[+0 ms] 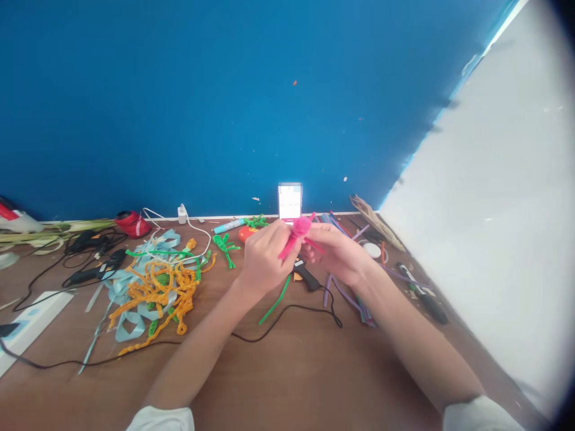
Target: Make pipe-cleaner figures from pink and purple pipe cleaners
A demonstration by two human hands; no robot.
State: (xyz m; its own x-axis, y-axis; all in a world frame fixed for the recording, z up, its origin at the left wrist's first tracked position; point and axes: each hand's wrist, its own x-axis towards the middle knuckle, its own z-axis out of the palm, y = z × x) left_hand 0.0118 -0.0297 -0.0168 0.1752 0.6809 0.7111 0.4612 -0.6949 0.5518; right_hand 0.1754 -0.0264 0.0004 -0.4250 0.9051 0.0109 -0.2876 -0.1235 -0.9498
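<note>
Between my two hands, above the table, is a bright pink pipe-cleaner figure point(301, 227) with a round head and thin limbs sticking out. My left hand point(266, 254) is closed around its left side. My right hand point(339, 251) pinches it from the right, fingers partly curled behind it. Below my hands lies a black glue gun point(307, 276), partly covered by them. A green pipe cleaner point(275, 304) lies beside the glue gun. Left of my left hand is a small green pipe-cleaner figure point(226, 249), with an orange-red object point(245, 233) close by.
A tangle of orange pipe cleaners point(166, 287) and light blue ribbon point(130, 320) covers the left. A white power strip point(38, 326) sits at the left edge. Behind my hands, a lit phone point(290, 202) leans on the blue wall point(251, 108). Purple pipe cleaners point(344, 293) and a black-handled tool point(426, 302) lie right.
</note>
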